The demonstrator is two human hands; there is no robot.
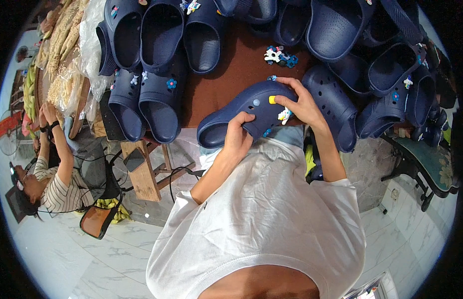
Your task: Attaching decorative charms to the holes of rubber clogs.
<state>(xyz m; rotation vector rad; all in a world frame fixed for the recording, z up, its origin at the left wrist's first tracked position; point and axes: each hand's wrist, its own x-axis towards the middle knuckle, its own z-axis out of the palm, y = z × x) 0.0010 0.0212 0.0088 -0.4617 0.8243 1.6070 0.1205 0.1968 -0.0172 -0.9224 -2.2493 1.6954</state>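
- Your left hand [237, 135] held 1 navy clog [235, 105]; your right hand [305, 103] did too, thumb at a yellow piece [272, 99].
- Decorating seemed underway; pressing next called for firm backing.

- pale wooden stool [144, 180], lower left of the grip
- green, flower-patterned seat [426, 158], right of it
- crinkled clear plastic [94, 47], upper left of it
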